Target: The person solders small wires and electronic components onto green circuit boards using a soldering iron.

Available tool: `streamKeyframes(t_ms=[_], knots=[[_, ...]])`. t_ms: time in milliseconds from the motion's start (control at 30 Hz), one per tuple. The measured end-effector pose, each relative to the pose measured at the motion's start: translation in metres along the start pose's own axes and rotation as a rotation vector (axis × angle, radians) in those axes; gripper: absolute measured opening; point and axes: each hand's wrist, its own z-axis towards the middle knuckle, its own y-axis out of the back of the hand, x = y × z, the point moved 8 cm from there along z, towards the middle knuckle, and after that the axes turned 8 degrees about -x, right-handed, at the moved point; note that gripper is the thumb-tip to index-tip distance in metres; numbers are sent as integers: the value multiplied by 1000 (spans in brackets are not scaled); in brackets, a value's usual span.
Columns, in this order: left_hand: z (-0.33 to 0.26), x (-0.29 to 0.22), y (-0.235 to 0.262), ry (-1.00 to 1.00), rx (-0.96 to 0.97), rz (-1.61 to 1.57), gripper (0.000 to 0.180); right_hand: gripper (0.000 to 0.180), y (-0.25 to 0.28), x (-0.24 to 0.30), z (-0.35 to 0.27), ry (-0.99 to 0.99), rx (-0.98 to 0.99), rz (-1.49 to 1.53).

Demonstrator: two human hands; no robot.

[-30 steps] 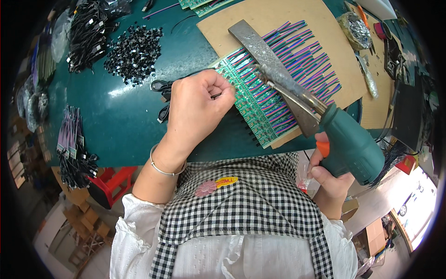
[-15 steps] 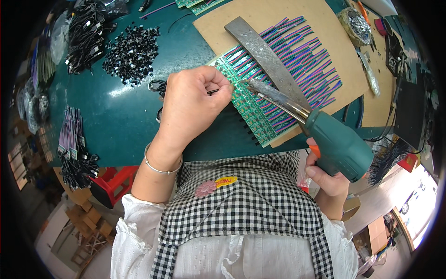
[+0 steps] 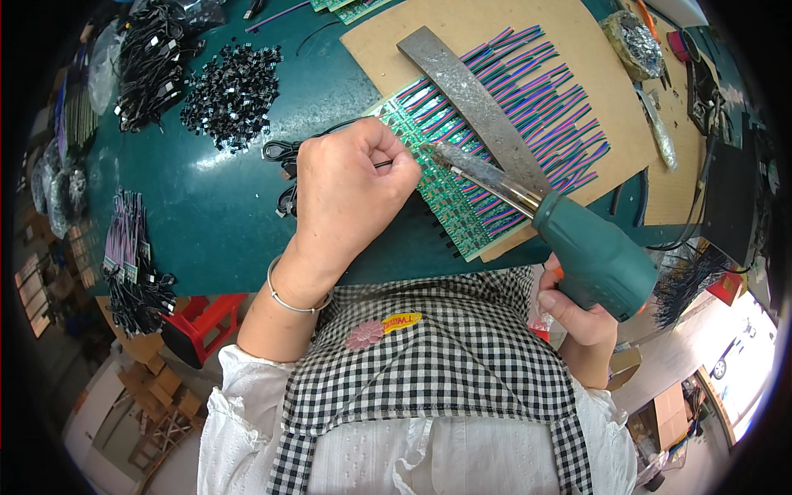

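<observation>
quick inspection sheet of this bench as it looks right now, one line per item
surface: dark green table with a brown cardboard sheet on it
job's things: green circuit boards with coloured wires lie on the cardboard, under a flat metal bar; tip of the green soldering gun is at the boards
clutter: pile of small black parts, foil wad
grippers: left hand is fisted at the boards, pinching something thin; right hand grips the gun handle
cables: black cable bundles top left, wire bundles at the left edge
surroundings: red stool, cardboard boxes on the floor
</observation>
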Motion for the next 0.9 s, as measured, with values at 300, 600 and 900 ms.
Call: streamKeyframes(t_ms=[300, 600, 900], knots=[[2, -4, 1, -53, 9, 30, 4, 56, 4, -8, -3, -68, 0, -25], [2, -6, 2, -58, -8, 35, 4, 68, 11, -1, -2, -12, -100, 98], [-3, -6, 5, -91, -30, 62, 4, 68, 13, -3, -6, -56, -182, 136]])
